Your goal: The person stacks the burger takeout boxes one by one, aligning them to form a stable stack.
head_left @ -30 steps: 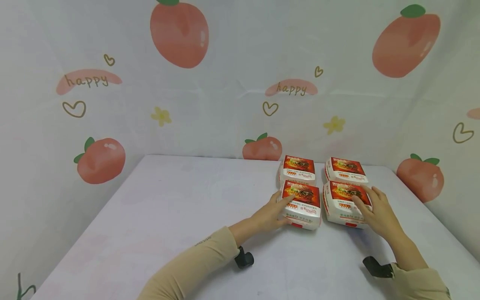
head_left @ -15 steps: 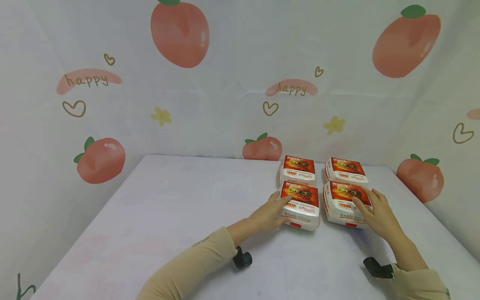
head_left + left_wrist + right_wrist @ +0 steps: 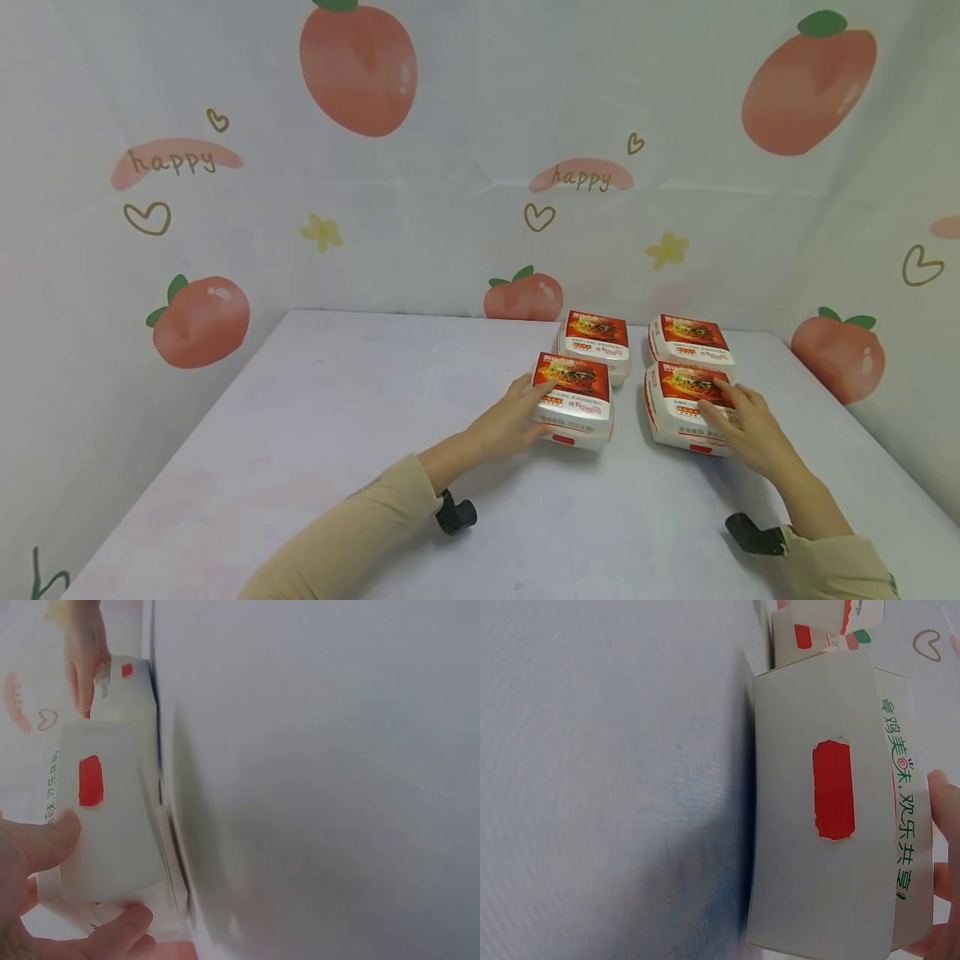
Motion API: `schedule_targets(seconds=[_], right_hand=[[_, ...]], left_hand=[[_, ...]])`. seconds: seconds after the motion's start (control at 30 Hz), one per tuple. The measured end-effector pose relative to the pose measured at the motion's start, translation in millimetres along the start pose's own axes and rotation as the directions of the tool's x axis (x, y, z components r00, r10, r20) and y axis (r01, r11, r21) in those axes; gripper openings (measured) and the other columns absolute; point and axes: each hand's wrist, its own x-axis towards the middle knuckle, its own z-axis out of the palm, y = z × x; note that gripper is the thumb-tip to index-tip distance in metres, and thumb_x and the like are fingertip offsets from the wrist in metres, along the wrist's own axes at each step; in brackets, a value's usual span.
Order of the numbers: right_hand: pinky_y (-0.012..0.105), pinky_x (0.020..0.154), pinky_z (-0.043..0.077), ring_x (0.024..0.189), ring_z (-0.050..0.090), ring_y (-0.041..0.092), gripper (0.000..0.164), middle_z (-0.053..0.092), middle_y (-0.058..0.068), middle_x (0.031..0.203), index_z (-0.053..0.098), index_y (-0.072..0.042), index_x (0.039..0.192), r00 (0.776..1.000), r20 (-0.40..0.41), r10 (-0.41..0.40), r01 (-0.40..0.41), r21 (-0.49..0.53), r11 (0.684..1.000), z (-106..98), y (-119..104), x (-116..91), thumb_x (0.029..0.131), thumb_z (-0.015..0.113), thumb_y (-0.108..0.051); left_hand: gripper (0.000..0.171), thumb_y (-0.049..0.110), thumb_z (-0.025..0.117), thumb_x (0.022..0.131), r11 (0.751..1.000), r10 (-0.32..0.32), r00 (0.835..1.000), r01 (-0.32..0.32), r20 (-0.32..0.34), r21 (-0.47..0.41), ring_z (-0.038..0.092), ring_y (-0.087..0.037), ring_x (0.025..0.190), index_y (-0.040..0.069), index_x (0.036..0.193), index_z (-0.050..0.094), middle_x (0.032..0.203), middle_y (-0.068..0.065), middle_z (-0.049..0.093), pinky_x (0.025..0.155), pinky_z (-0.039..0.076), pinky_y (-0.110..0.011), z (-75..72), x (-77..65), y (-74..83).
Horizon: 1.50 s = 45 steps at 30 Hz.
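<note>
My left hand (image 3: 501,423) grips a red-and-white cardboard burger box (image 3: 574,410) at its left side, thumb and fingers spread on its lid and front. This box looks slightly raised off the table; in the left wrist view its red tab (image 3: 91,781) faces the camera. At the right, my right hand (image 3: 756,435) holds a matching burger box (image 3: 682,423) by its right side, with that box resting on the table. The right wrist view shows its white front (image 3: 791,802), while most of the right hand is cut off there.
Two more such boxes stand behind, a back left box (image 3: 597,327) and a back right box (image 3: 693,335), near the table's far edge. The white table (image 3: 390,383) extends to the left. A printed fabric backdrop (image 3: 450,125) rises behind it.
My left hand has carried its burger box leftward and a little up, away from the right-hand box, baring more of the back left box. The right hand has hardly moved.
</note>
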Motion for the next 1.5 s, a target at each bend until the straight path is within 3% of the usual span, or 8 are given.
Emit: schedule_targets(seconds=[0.33,0.7,1.03,1.3,1.5], right_hand=[[0.075,0.091,0.031,0.121,0.025,0.06,0.079,0.016,0.045,0.137,0.013,0.007,0.145,1.0,0.019,0.006,-0.006,-0.002,1.0,1,0,1,0.097,0.037,-0.05],[0.075,0.091,0.031,0.121,0.024,0.061,0.079,0.016,0.045,0.137,0.012,0.007,0.145,1.0,0.022,0.013,-0.013,0.0,1.0,2,0,1,0.097,0.036,-0.05],[0.077,0.092,0.028,0.123,0.021,0.062,0.078,0.014,0.045,0.137,0.01,0.007,0.145,1.0,0.015,0.004,-0.005,0.012,1.0,2,-1,0,0.097,0.035,-0.05],[0.077,0.091,0.029,0.121,0.022,0.062,0.079,0.012,0.044,0.138,0.007,0.005,0.146,0.999,0.039,0.005,-0.006,0.018,1.0,1,-1,-2,0.097,0.035,-0.05],[0.077,0.091,0.029,0.121,0.021,0.061,0.092,0.008,0.043,0.139,0.0,0.004,0.147,0.997,0.079,0.006,-0.006,0.004,1.0,0,2,-2,0.092,0.046,-0.054]], left_hand=[[0.066,0.027,0.062,0.09,0.998,-0.062,0.997,0.061,-0.038,-0.026,0.036,-0.035,0.135,0.019,0.147,0.029,0.154,-0.018,0.017,0.104,0.042,-0.052,-19.3,-23.7,-16.9],[0.064,0.024,0.064,0.088,0.995,-0.096,0.972,0.086,-0.213,-0.053,0.044,-0.039,0.128,0.012,0.144,0.035,0.149,-0.023,0.024,0.099,0.046,-0.051,-31.2,-49.1,-38.7],[0.064,0.022,0.064,0.088,0.992,-0.124,0.973,0.118,-0.196,-0.042,0.047,-0.041,0.125,0.009,0.143,0.035,0.147,-0.026,0.025,0.1,0.045,-0.051,-30.6,-55.0,-47.1],[0.07,0.022,0.067,0.086,0.992,-0.13,0.971,0.127,-0.2,-0.025,0.055,-0.034,0.11,0.008,0.145,0.03,0.144,-0.025,0.029,0.09,0.051,-0.045,-29.3,-55.4,-48.1],[0.089,0.021,0.073,0.081,0.985,-0.148,0.97,0.128,-0.192,-0.111,0.042,-0.032,0.128,0.0,0.147,0.018,0.145,-0.023,0.031,0.107,0.04,-0.049,-32.2,-54.8,-51.4]])
